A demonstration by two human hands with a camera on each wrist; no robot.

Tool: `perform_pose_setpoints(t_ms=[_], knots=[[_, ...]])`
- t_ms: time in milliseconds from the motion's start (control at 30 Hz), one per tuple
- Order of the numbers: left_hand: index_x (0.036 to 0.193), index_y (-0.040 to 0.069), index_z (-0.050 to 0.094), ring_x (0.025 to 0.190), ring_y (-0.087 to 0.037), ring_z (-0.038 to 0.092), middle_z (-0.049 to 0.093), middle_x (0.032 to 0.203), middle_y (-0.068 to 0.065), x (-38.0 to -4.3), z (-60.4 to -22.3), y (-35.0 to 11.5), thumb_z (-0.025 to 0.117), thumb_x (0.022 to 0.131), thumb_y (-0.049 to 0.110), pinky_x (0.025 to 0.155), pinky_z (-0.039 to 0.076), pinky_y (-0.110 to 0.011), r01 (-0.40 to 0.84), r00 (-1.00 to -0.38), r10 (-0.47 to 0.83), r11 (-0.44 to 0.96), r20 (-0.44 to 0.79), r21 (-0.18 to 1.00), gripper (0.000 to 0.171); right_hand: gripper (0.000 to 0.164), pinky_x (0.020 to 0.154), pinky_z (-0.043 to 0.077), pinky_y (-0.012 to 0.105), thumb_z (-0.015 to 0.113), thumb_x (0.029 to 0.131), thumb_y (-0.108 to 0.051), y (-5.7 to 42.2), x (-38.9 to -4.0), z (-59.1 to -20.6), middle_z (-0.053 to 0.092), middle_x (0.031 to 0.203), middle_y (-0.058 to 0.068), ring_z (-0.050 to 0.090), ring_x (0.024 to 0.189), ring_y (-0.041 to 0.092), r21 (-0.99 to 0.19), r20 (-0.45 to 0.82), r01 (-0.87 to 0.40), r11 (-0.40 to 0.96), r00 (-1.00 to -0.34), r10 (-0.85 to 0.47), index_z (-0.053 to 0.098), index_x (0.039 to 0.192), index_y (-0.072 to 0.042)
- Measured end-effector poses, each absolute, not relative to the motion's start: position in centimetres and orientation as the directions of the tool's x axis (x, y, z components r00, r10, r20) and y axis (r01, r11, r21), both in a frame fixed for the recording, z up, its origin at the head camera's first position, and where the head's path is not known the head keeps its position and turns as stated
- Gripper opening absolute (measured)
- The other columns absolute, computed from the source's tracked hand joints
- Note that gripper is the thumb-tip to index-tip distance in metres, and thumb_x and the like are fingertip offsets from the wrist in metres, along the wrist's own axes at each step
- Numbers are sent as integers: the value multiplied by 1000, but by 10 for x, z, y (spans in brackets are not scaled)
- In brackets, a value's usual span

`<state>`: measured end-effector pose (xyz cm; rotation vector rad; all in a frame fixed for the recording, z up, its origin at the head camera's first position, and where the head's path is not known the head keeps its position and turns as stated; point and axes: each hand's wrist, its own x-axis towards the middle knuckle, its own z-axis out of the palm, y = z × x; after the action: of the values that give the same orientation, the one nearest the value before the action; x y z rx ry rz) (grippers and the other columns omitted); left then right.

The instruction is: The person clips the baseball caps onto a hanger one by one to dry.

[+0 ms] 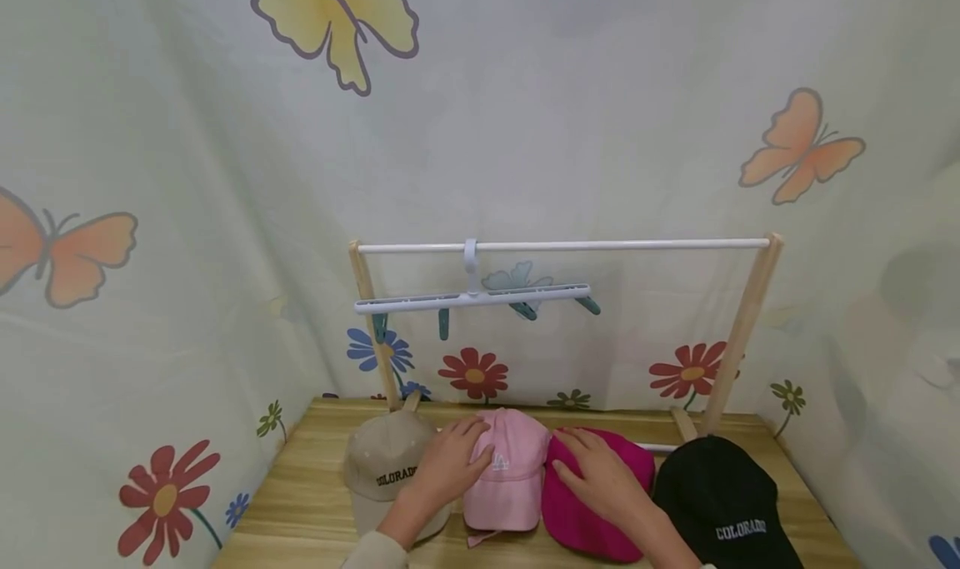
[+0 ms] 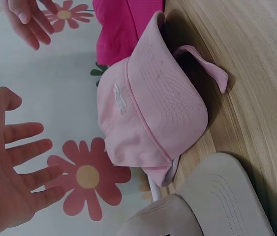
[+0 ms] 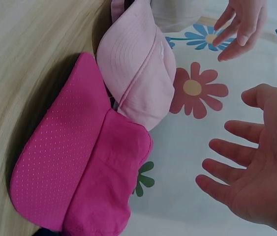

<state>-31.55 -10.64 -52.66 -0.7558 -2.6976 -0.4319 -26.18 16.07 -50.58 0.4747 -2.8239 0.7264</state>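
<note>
Four caps would be several: a light pink cap (image 1: 504, 502) with a white logo sits mid-row on the wooden table. To its right lies a magenta cap (image 1: 592, 531), to its left a beige cap (image 1: 384, 456) lettered COLORADO. My left hand (image 1: 450, 461) hovers above and between the beige and pink caps, fingers spread. In the left wrist view the left hand (image 2: 13, 167) is apart from the pink cap (image 2: 148, 98). My right hand (image 1: 603, 473) is over the magenta cap. The right wrist view shows the right hand (image 3: 256, 157) holding nothing, away from the magenta cap (image 3: 99, 162).
A black cap (image 1: 716, 502) lies at the right end. Behind the caps stands a wooden rack with a white rod (image 1: 637, 245). From it hangs a white hanger (image 1: 420, 303) with several green clips (image 1: 444, 325). A patterned curtain (image 1: 600, 136) encloses the table (image 1: 300, 486).
</note>
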Motion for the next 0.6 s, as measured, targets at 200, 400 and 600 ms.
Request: perform_pose_setpoints(t_ms=[200,400,600], knots=[[129,13,67,126,-32,57,62,139,-10,-317,-526,-103,58,101,35,103,48,-51,533,-816,441,824,373,194,37,46,108,43,57,69,97,-26,158,-267,-507,62,135,17,53,131,38,-459,248,-341,820,-936,-250,62,137,-5],[129,12,66,126,-34,57,61,140,-11,-317,-526,-103,58,101,35,103,48,-52,520,-831,431,827,351,214,37,46,107,44,56,68,97,-26,152,-273,-507,64,132,17,55,128,38,-476,256,-351,807,-933,-255,62,137,-4],[130,10,66,127,-34,56,61,140,-11,-320,-524,-106,58,101,36,106,46,-51,502,-850,417,827,322,253,40,46,107,44,56,68,97,-27,147,-274,-507,63,132,17,54,128,39,-495,253,-352,794,-933,-256,62,137,-4]])
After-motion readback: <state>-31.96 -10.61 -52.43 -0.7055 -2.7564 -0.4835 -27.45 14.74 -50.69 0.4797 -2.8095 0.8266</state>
